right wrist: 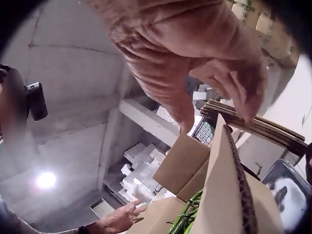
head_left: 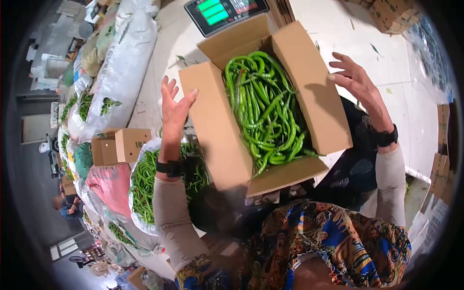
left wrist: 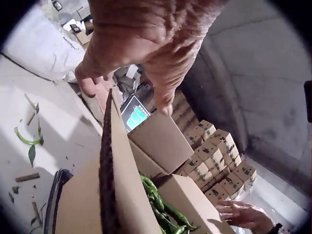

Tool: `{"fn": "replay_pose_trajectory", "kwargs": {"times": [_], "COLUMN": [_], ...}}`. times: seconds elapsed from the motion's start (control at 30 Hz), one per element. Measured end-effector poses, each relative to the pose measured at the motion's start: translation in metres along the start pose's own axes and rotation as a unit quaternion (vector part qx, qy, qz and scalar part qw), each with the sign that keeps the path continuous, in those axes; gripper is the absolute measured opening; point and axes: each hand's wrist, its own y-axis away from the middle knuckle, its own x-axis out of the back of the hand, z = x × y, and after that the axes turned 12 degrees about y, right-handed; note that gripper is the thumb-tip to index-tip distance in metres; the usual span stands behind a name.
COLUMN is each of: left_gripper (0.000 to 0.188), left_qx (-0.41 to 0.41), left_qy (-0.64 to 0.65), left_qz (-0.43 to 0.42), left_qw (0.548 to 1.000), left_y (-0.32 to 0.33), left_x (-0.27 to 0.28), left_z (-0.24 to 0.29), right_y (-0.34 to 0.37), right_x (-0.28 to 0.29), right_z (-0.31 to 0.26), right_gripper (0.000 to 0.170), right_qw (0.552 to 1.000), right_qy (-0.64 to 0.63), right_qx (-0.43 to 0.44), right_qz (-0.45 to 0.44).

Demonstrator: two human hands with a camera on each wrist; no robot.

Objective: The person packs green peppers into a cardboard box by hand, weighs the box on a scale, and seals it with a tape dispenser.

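An open cardboard box [head_left: 212,140] full of long green peppers [head_left: 263,106] stands with its flaps spread outward. At its left flap is the left hand [head_left: 176,108], thumb near the flap's edge and fingers loosely bent. The right hand [head_left: 357,84] is at the opposite flap, its thumb by the edge and its fingers spread. In the left wrist view the left hand [left wrist: 151,44] arches over a flap's edge, thumb and fingers on either side. The right wrist view has the right hand [right wrist: 195,58] similarly straddling its flap. Whether either hand touches cardboard I cannot tell.
A scale display [head_left: 224,14] glows green beyond the box. White sacks [head_left: 128,58], a small carton [head_left: 133,145] and a sack of peppers [head_left: 142,188] lie to the left. Stacked cartons [left wrist: 214,156] show in the left wrist view, folded cardboard [right wrist: 263,126] in the right.
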Motion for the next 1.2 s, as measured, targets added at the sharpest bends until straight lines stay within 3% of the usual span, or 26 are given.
{"fn": "replay_pose_trajectory", "kwargs": {"times": [0.1, 0.17, 0.2, 0.27, 0.3, 0.37, 0.4, 0.47, 0.5, 0.53, 0.57, 0.6, 0.63, 0.7, 0.73, 0.87, 0.9, 0.93, 0.97, 1.0, 1.03, 1.07, 1.13, 1.17, 1.2], "left_gripper": [0.099, 0.096, 0.093, 0.089, 0.088, 0.085, 0.085, 0.07, 0.07, 0.058, 0.046, 0.034, 0.034, 0.034, 0.036, 0.042, 0.045, 0.049, 0.049, 0.051, 0.053, 0.051, 0.041, 0.04, 0.023], "left_qx": [0.015, 0.005, -0.057, -0.161, -0.203, -0.307, -0.301, -0.344, -0.339, -0.319, -0.299, -0.277, -0.268, -0.3, -0.24, -0.22, -0.272, -0.323, -0.323, -0.388, -0.448, -0.402, -0.394, -0.282, -0.163], "left_qy": [-0.031, -0.048, -0.106, -0.205, -0.246, -0.322, -0.319, -0.338, -0.334, -0.34, -0.346, -0.353, -0.352, -0.313, -0.275, -0.232, -0.265, -0.298, -0.297, -0.331, -0.362, -0.389, -0.304, -0.297, -0.335], "left_qz": [0.015, 0.032, 0.014, -0.01, -0.015, -0.019, -0.024, -0.084, -0.086, -0.088, -0.093, -0.098, -0.105, -0.136, -0.173, -0.167, -0.149, -0.13, -0.13, -0.088, -0.046, -0.09, -0.198, -0.312, -0.412], "left_qw": [0.999, 0.998, 0.993, 0.965, 0.948, 0.895, 0.898, 0.872, 0.875, 0.88, 0.884, 0.888, 0.891, 0.891, 0.915, 0.933, 0.913, 0.889, 0.889, 0.856, 0.816, 0.824, 0.845, 0.857, 0.832], "left_y": [0.007, 0.002, -0.006, -0.021, -0.029, -0.051, -0.064, -0.079, -0.08, -0.081, -0.081, -0.08, -0.078, -0.072, -0.073, -0.063, -0.066, -0.068, -0.06, -0.044, -0.027, -0.011, 0.021, 0.042, 0.068], "left_x": [0.004, 0.004, 0.004, -0.006, -0.017, -0.039, -0.048, -0.065, -0.067, -0.07, -0.072, -0.075, -0.076, -0.072, -0.073, -0.076, -0.076, -0.075, -0.078, -0.086, -0.094, -0.099, -0.102, -0.103, -0.107], "left_z": [-0.014, -0.011, -0.01, 0.002, 0.013, 0.02, 0.023, 0.027, 0.031, 0.035, 0.041, 0.046, 0.049, 0.052, 0.055, 0.041, 0.033, 0.024, 0.028, 0.037, 0.048, 0.057, 0.037, 0.037, 0.039], "right_y": [-0.002, 0.009, 0.014, 0.022, 0.018, 0.005, 0.019, 0.051, 0.067, 0.081, 0.095, 0.11, 0.121, 0.128, 0.128, 0.121, 0.114, 0.104, 0.093, 0.082, 0.075, 0.069, 0.062, 0.062, 0.061], "right_x": [0.0, -0.004, -0.008, -0.016, -0.018, -0.018, -0.02, -0.018, -0.027, -0.029, -0.037, -0.047, -0.056, -0.07, -0.074, -0.07, -0.07, -0.069, -0.069, -0.069, -0.071, -0.071, -0.07, -0.072, -0.074], "right_z": [0.0, -0.014, -0.01, -0.001, 0.006, 0.021, 0.003, -0.036, -0.025, -0.048, -0.051, -0.053, -0.051, -0.038, -0.034, -0.045, -0.046, -0.045, -0.045, -0.045, -0.044, -0.035, -0.015, -0.012, -0.009], "right_gripper": [0.087, 0.085, 0.085, 0.08, 0.08, 0.073, 0.067, 0.069, 0.068, 0.069, 0.067, 0.063, 0.059, 0.053, 0.048, 0.045, 0.045, 0.045, 0.046, 0.046, 0.033, 0.028, 0.023, 0.023, 0.02], "right_qw": [0.995, 0.993, 0.992, 0.996, 0.996, 0.965, 0.922, 0.926, 0.951, 0.878, 0.86, 0.843, 0.825, 0.833, 0.836, 0.85, 0.85, 0.868, 0.878, 0.872, 0.877, 0.869, 0.858, 0.858, 0.846], "right_qy": [0.033, 0.035, 0.034, 0.064, 0.066, 0.247, 0.333, 0.324, 0.192, 0.327, 0.313, 0.331, 0.346, 0.349, 0.363, 0.304, 0.305, 0.247, 0.189, 0.189, 0.19, 0.227, 0.285, 0.284, 0.336], "right_qx": [-0.047, -0.077, -0.083, -0.054, -0.057, 0.072, 0.176, 0.187, 0.208, 0.295, 0.321, 0.332, 0.342, 0.342, 0.35, 0.36, 0.357, 0.314, 0.269, 0.261, 0.275, 0.297, 0.316, 0.315, 0.291], "right_qz": [-0.085, -0.084, -0.088, 0.021, 0.02, 0.05, 0.093, -0.054, -0.123, -0.187, -0.243, -0.264, -0.287, -0.259, -0.215, -0.237, -0.24, -0.297, -0.348, -0.368, -0.345, -0.324, -0.288, -0.288, -0.296]}}
